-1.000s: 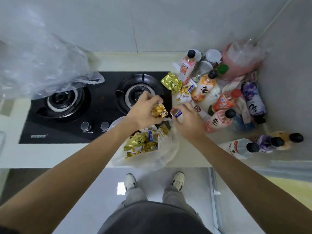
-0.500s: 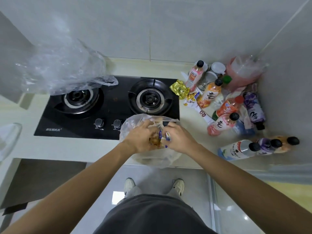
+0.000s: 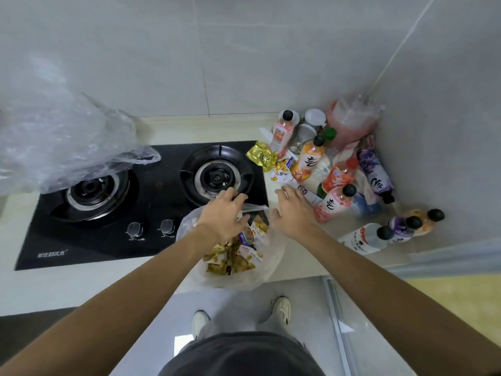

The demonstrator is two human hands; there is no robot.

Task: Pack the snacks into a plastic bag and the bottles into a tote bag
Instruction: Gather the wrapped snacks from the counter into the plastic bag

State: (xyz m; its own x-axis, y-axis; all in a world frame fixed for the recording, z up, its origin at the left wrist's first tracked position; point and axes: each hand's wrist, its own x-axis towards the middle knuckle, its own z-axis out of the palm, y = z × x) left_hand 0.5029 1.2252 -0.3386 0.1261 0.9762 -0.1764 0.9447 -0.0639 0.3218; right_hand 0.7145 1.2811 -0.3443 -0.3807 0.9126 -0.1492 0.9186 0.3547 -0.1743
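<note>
Both hands have come up out of the bag's mouth since half a second ago, and neither holds a packet now.

Head view: the left hand point(image 3: 221, 213) hovers over the bag point(image 3: 273, 264) with fingers loosely spread, touching or just above its rim; I cannot tell which. The right hand point(image 3: 294, 210) is released too, fingers straight, reaching toward the loose snacks point(image 3: 282, 169) beside the stove point(image 3: 81, 240).

The bag sits at the counter point(image 3: 168, 128) edge, open, and holds a heap of yellow and white packets. A gold packet point(image 3: 261, 156) and a few small ones lie outside it, so the snack half looks mostly done but not finished.

The bottles point(image 3: 336, 202) are untouched: several stand or lean in the corner and three lie on their sides near the wall. No tote bag is in view, so that half seems not yet begun. A second, crumpled plastic sheet point(image 3: 67, 139) lies over the left burner.
</note>
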